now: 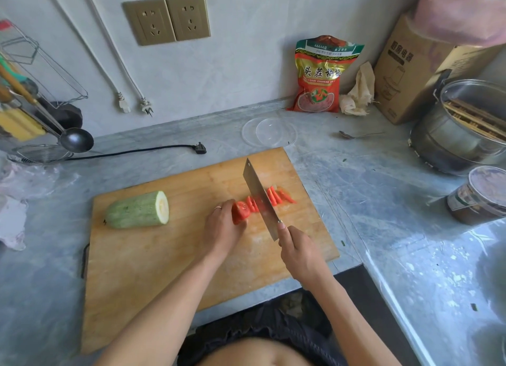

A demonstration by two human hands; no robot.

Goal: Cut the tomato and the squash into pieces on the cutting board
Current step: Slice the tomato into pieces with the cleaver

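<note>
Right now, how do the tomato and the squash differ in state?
The tomato is red and mostly sliced, slices fanned beside the cleaver; the squash is pale green and in one piece, one end cut flat. The left hand holds the tomato; nothing touches the squash. Both lie on the board.

The cutting board [153, 256] is matt, pale wood, lying on a smooth, grey, marbled stone counter [383, 190]. On the board, the cleaver [260, 198] blade is shiny bare metal. Right of the board stands a glossy steel pot [454, 136].
</note>
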